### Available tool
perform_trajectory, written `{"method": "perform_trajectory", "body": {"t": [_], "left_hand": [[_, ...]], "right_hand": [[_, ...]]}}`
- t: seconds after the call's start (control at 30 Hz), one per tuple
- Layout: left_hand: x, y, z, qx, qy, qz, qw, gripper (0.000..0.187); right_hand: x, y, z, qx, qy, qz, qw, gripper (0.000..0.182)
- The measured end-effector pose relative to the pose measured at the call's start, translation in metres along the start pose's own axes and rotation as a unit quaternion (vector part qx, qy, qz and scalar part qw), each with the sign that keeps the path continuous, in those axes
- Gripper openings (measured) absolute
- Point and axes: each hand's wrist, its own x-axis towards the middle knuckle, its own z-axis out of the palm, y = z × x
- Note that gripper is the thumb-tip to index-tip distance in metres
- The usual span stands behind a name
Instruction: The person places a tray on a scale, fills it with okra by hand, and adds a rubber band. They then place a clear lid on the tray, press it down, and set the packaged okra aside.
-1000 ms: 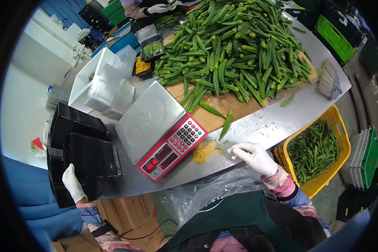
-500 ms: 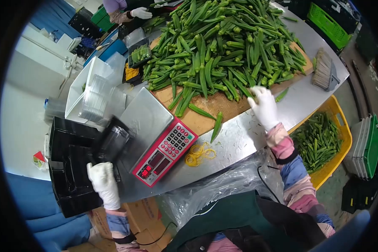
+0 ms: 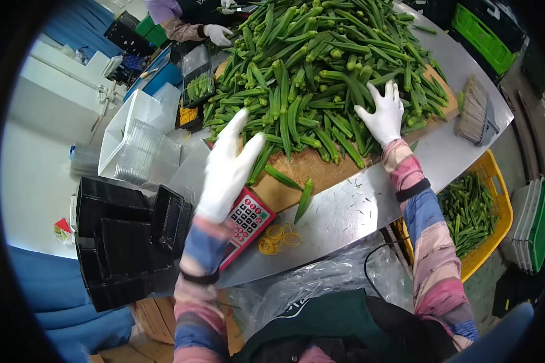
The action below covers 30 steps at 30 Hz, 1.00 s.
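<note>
A big heap of green okra point(image 3: 309, 78) lies on a brown board point(image 3: 339, 179) at the back of the metal table. My white-gloved right hand point(image 3: 384, 115) rests at the heap's right front, fingers spread against the pods. Above the weighing scale hangs my gloved left hand point(image 3: 224, 169), open, with thumb and fingers apart and nothing in it. That hand and forearm hide much of the scale's pan and display, while its red keypad point(image 3: 246, 219) shows. A black plastic tray point(image 3: 168, 219) leans beside the scale, against stacked black trays point(image 3: 127, 242).
Yellow rubber bands point(image 3: 275, 239) and a single okra pod point(image 3: 304, 199) lie near the keypad. A brush point(image 3: 475, 112) sits at the right edge. A yellow crate point(image 3: 504, 209) holds okra below. Clear lids point(image 3: 140, 151) stand left. Across the table is a co-worker's gloved hand point(image 3: 217, 34).
My left hand has left the black trays and swung up and right over the scale. My right hand has moved forward onto the okra. The loose black tray has settled more upright.
</note>
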Motion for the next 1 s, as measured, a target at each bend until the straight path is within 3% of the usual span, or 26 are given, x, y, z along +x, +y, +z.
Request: {"method": "perform_trajectory", "body": {"t": [0.1,0.17,0.2,0.3,0.33,0.43,0.73,0.97,1.0], "left_hand": [[0.063,-0.037,0.069,0.067,0.012,0.049,0.996,0.078],[0.079,-0.050,0.112,0.178,0.005,0.006,0.984,0.087],[0.072,-0.049,0.133,0.254,0.044,0.004,0.966,0.089],[0.049,-0.047,0.164,0.194,0.068,0.082,0.975,0.059],[0.030,-0.034,0.168,0.247,0.056,0.096,0.963,0.049],[-0.010,-0.018,0.179,0.245,0.039,0.139,0.959,0.059],[-0.088,-0.006,0.185,0.322,-0.058,0.154,0.932,0.065],[-0.127,-0.009,0.173,0.201,-0.127,0.131,0.963,0.052],[-0.130,-0.007,0.169,0.176,-0.098,0.124,0.972,0.042]], "right_hand": [[-0.017,0.009,-0.010,0.030,-0.027,-0.089,0.995,0.061],[-0.030,0.007,-0.017,0.007,-0.035,-0.144,0.989,0.059],[-0.038,0.003,-0.026,0.003,-0.060,-0.161,0.985,0.059],[-0.059,0.000,-0.034,-0.012,-0.092,-0.203,0.975,0.060],[-0.065,-0.005,-0.040,0.012,-0.090,-0.220,0.971,0.063],[-0.088,-0.011,-0.035,-0.021,-0.094,-0.274,0.957,0.054],[-0.164,-0.007,-0.046,0.079,-0.144,-0.204,0.965,0.047],[-0.188,0.027,-0.045,0.116,-0.144,-0.177,0.967,0.040],[-0.188,0.027,-0.048,0.146,-0.131,-0.149,0.969,0.039]]}}
